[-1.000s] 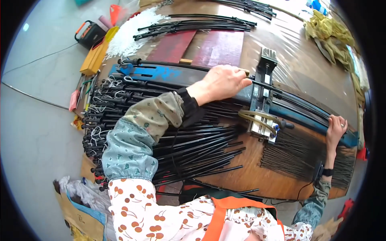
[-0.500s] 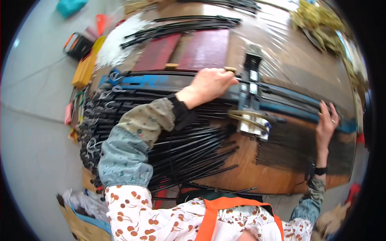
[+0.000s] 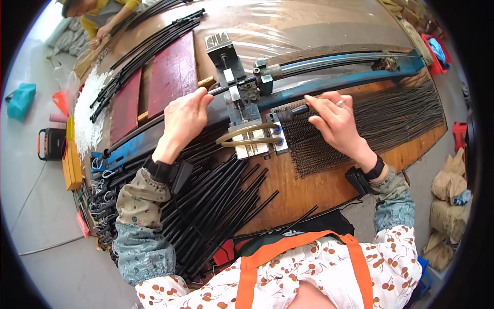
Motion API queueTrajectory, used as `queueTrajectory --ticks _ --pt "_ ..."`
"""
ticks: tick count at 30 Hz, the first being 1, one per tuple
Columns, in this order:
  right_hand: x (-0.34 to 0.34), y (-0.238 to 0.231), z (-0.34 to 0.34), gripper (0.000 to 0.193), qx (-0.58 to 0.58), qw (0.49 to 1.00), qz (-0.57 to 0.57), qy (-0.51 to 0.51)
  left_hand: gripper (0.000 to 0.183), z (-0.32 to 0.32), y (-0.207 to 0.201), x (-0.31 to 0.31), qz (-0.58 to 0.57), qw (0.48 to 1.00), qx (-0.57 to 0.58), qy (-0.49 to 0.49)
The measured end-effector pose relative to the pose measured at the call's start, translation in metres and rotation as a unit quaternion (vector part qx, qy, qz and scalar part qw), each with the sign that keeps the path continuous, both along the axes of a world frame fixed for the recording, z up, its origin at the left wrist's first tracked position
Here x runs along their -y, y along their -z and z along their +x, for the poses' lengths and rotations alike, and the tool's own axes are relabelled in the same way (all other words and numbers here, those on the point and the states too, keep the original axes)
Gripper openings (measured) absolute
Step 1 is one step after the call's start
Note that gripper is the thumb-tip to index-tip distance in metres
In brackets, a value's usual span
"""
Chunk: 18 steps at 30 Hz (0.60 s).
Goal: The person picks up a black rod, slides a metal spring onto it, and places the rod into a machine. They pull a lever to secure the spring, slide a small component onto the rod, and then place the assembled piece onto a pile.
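- Rod (image 3: 247, 81): runs from the left hand's fingertips across the metal clamp (image 3: 235, 94), between the hands.
- Left hand (image 3: 185, 117): thumb and fingers pinched on rod.
- Right hand (image 3: 337, 121): thumb and forefinger at black handle (image 3: 298, 110); cannot tell if gripping.
- Hands well apart; wires (image 3: 406, 108) beside right.

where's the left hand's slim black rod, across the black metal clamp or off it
Across: the rod spans the clamp, rightward from the left hand. Whether clamped, cannot tell.

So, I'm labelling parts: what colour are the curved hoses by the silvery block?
The curved hoses are olive-brown, best seen in the head view.
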State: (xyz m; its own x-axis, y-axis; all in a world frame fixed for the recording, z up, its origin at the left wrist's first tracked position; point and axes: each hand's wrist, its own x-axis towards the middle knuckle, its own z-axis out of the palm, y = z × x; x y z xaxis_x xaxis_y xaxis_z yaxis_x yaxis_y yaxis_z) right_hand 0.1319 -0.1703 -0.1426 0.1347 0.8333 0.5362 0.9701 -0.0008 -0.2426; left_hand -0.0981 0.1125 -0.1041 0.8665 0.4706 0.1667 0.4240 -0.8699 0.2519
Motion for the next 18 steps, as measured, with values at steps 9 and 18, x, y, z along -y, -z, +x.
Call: queueTrajectory --ticks 9,18 --pt "-0.026 0.023 0.005 0.02 -0.268 0.96 -0.026 -0.076 0.017 0.007 0.016 -0.001 0.096 0.991 0.076 0.047" --pt "-0.01 0.046 -0.03 0.039 -0.003 0.996 -0.015 -0.084 0.017 -0.058 0.018 -0.106 0.3 0.938 0.123 0.122"
